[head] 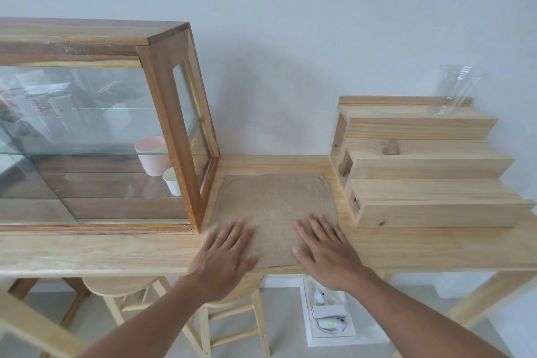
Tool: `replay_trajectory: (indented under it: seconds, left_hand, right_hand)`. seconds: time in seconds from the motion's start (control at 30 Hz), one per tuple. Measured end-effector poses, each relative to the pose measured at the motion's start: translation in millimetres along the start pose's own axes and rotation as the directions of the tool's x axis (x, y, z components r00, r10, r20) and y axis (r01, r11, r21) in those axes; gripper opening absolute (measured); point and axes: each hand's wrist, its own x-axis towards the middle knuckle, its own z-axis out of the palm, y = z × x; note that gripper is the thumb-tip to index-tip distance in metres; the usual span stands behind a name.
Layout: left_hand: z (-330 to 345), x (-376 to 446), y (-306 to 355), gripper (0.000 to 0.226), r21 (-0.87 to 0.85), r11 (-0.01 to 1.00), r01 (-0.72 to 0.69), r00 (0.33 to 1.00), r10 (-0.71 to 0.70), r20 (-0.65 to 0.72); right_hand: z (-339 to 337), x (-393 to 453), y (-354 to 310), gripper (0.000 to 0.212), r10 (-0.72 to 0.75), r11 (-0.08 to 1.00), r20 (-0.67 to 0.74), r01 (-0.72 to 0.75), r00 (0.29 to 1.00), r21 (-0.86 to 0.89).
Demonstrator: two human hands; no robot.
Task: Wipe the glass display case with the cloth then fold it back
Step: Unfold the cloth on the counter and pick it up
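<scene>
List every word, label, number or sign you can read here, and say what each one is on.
None can be read.
Reddish markings on the measuring jug inside the glass display case: too blurred to read.
Devices in the white tray on the floor: no legible text.

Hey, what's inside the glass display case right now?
Inside the glass display case, a pink cup and a smaller white cup stand near its right end. Reflections blur the left part, so nothing else there is identifiable.
</scene>
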Motion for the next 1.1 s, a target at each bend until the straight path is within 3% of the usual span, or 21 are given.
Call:
replay_trajectory:
  seconds: [0.13, 0.2, 0.37, 0.43, 0.6, 0.8, 0.9, 1.03, 1.1]
  left_hand:
    - [14, -19, -7, 0.070, 0.058, 0.995, -0.078, 0.978, 0.088, -0.192]
    - [23, -27, -14, 0.071, 0.100, 0.989, -0.107, 0.954, 0.131, -0.270]
    - [37, -42, -40, 0.063, 0.042, 0.974, -0.221, 0.894, 0.220, -0.390]
    - [37, -45, -43, 0.052, -0.030, 0.971, -0.236, 0.900, 0.206, -0.384]
    - [24, -59, -43, 0.052, -0.277, 0.945, -0.173, 0.938, 0.072, -0.339]
    - [-3, -87, -30, 0.032, -0.437, 0.894, -0.098, 0.963, -0.025, -0.267]
    - [-16, -93, -27, 0.011, -0.480, 0.874, -0.071, 0.978, -0.033, -0.204]
    - [-36, -83, -27, 0.011, -0.495, 0.869, -0.007, 0.979, -0.095, -0.180]
    - [-45, -71, -30, 0.006, -0.521, 0.853, 0.018, 0.970, -0.142, -0.198]
  right_hand:
    - [7, -17, -4, 0.071, -0.045, 0.998, -0.040, 0.043, 0.998, -0.049]
    - [11, -28, -4, 0.083, -0.079, 0.994, -0.055, 0.075, 0.995, -0.076]
    - [30, -39, 10, 0.104, -0.172, 0.971, -0.159, 0.140, 0.972, -0.193]
    - [34, -39, 13, 0.105, -0.188, 0.969, -0.240, 0.141, 0.952, -0.201]
    - [36, -46, 26, 0.073, -0.326, 0.938, -0.298, 0.268, 0.897, -0.221]
    - [24, -68, 32, 0.033, -0.328, 0.921, -0.484, 0.388, 0.811, 0.026]
    - [6, -73, 31, 0.024, -0.246, 0.923, -0.467, 0.353, 0.849, 0.155]
    - [-15, -70, 35, 0.009, -0.185, 0.895, -0.385, 0.317, 0.904, 0.315]
    - [-22, -64, 38, 0.013, -0.140, 0.854, -0.331, 0.283, 0.933, 0.437]
